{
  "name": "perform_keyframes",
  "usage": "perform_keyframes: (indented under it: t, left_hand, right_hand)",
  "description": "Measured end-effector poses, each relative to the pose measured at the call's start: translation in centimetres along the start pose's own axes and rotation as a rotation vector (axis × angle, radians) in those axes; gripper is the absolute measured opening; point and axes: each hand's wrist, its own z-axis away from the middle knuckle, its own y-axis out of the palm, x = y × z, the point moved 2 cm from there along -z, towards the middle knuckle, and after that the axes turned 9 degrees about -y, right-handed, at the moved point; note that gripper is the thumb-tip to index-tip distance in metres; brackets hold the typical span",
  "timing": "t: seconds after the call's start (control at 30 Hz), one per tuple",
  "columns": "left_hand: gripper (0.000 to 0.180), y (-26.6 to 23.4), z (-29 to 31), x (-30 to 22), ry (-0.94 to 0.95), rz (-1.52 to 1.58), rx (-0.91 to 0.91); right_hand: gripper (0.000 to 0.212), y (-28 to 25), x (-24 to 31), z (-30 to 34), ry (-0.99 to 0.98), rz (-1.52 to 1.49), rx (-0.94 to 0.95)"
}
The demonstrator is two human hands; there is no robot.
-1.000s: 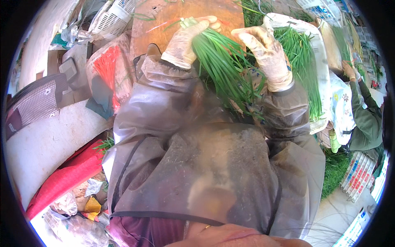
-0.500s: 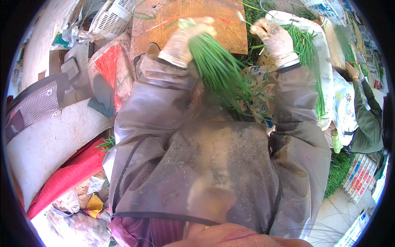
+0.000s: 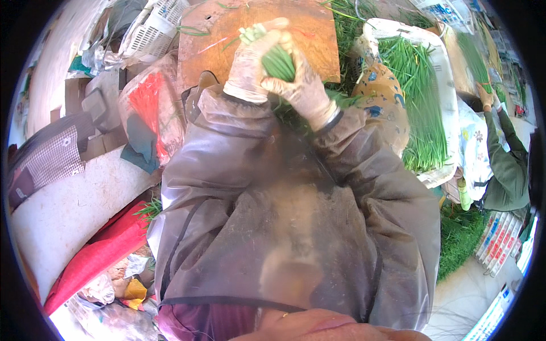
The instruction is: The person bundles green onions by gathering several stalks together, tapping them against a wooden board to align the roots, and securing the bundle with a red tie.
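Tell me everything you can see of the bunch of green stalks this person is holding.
The bunch of green stalks is made of slim, smooth, fresh-looking stems lying side by side, bright green in the middle with pale whitish ends. Those ends point away from the person, in front of the wooden board as seen from above. The gloved left hand and right hand both grip it, hiding much of its length. Whether anything ties it, I cannot tell.

It's a veg. prep area, per bunched greens [image 3: 278, 64], crate [image 3: 406, 29] & co-worker [image 3: 507, 177].
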Motion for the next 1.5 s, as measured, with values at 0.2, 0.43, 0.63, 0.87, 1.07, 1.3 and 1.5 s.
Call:
perform_keyframes:
  t: [0.2,0.43,0.63,0.87,1.07,1.3,1.5]
  left_hand:
    - [0.035,-5.7,-4.9,-1.3,-0.11,-0.02,-0.303]
    - [0.052,-10.5,-6.8,-3.1,0.014,-0.197,-0.693]
    - [0.043,-11.2,-7.8,-1.8,-0.133,-0.135,-0.284]
    - [0.04,-9.7,-8.5,-1.6,-0.224,-0.152,-0.224]
    - [0.042,-7.5,-8.6,0.3,-0.311,-0.247,-0.213]
    - [0.047,-5.0,-8.6,2.8,-0.475,-0.391,-0.227]
    - [0.04,-4.8,-9.3,3.9,-0.473,-0.453,-0.237]
  right_hand:
    - [0.044,3.2,-7.1,4.3,0.699,-0.283,0.001]
    - [0.044,2.3,-14.8,-3.5,0.66,0.491,0.114]
    - [0.081,4.8,-19.2,-7.4,0.67,0.662,0.106]
    - [0.033,-10.2,-16.1,-11.5,0.041,1.046,0.668]
    - [0.054,-29.0,-20.3,-1.5,0.901,0.721,0.094]
    - [0.099,-25.7,-32.2,10.8,1.096,0.821,0.151]
    - [0.08,-24.6,-35.6,14.4,1.152,0.782,-0.009]
